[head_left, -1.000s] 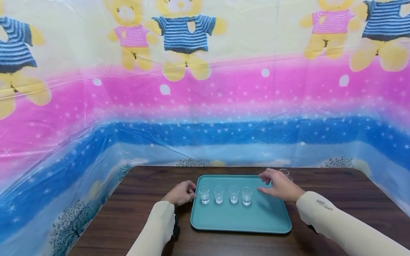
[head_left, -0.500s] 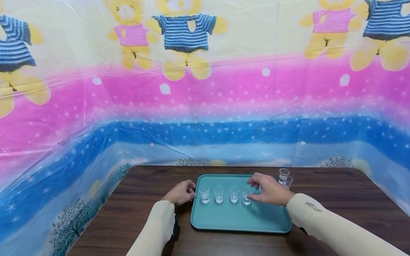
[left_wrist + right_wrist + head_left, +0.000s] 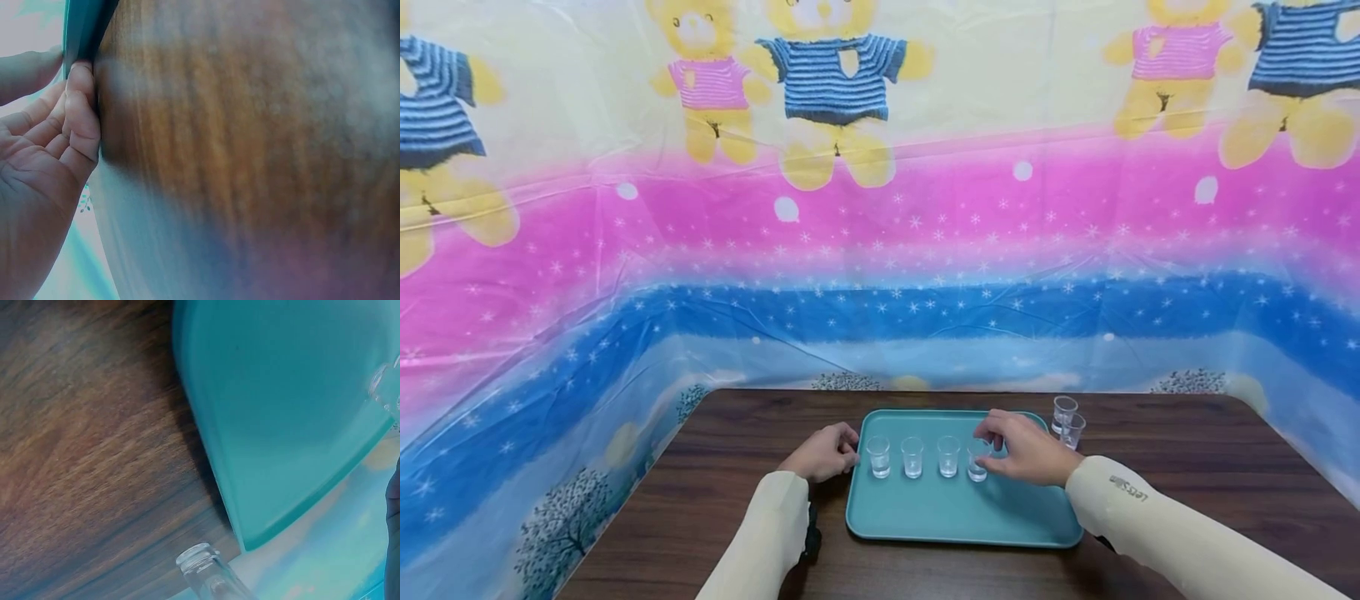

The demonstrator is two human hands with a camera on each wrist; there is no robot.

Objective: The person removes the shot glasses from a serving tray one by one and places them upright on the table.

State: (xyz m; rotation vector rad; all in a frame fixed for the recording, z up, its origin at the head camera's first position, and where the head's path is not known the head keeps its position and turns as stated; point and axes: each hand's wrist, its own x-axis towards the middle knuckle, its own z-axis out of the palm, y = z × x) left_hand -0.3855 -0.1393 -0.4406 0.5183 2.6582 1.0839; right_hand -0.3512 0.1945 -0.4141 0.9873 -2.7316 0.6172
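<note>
Right hand [image 3: 1028, 450] moved left to rightmost shot glass [image 3: 977, 473] on teal tray [image 3: 940, 514] | fingers at rim, cannot tell if pinching | three shot glasses [image 3: 912, 458] left of hand | left hand [image 3: 822, 454] pinches tray edge

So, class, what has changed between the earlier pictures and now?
The right hand moved left to the rightmost glass on the tray; whether it grips is unclear. This uncovered two glasses on the table. The left hand still holds the tray's edge; tray and glasses stayed put.
</note>
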